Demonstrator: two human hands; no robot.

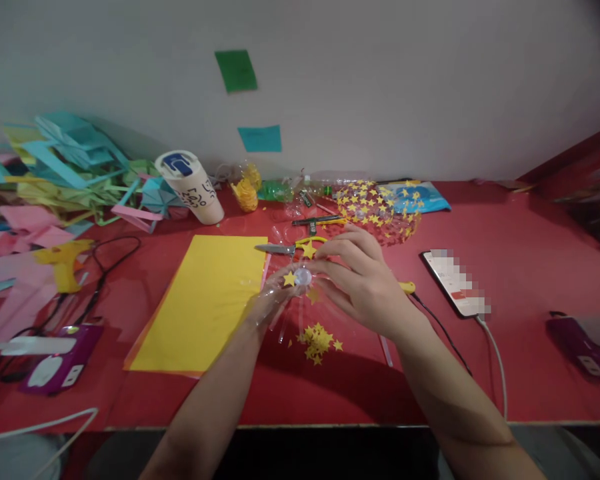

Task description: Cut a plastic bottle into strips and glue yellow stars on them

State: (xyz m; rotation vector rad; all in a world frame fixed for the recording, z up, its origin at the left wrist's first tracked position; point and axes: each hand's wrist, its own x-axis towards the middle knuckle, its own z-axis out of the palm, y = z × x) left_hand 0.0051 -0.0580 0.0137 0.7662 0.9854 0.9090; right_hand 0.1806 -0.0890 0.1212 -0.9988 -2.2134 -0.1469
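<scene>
Nearest, six o'clock of hands: yellow star pile [317, 341]. Left hand [273, 297] at clear plastic piece [303, 277]; grip blurred, can't tell. Right hand [364, 280] nearer single star [309, 250], nine o'clock of loosely spread fingertips; pinch unclear, no long axis. Beyond: scissors [281, 250], blades toward nine.

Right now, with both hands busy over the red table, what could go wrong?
Metal scissors with yellow handles lie just beyond the left hand and right hand; a finger could brush the blade. A loose pile of small yellow paper stars lies close by, where a wrist might scatter it. A thin black cable runs near the right forearm and could snag if that arm swings outward.
</scene>
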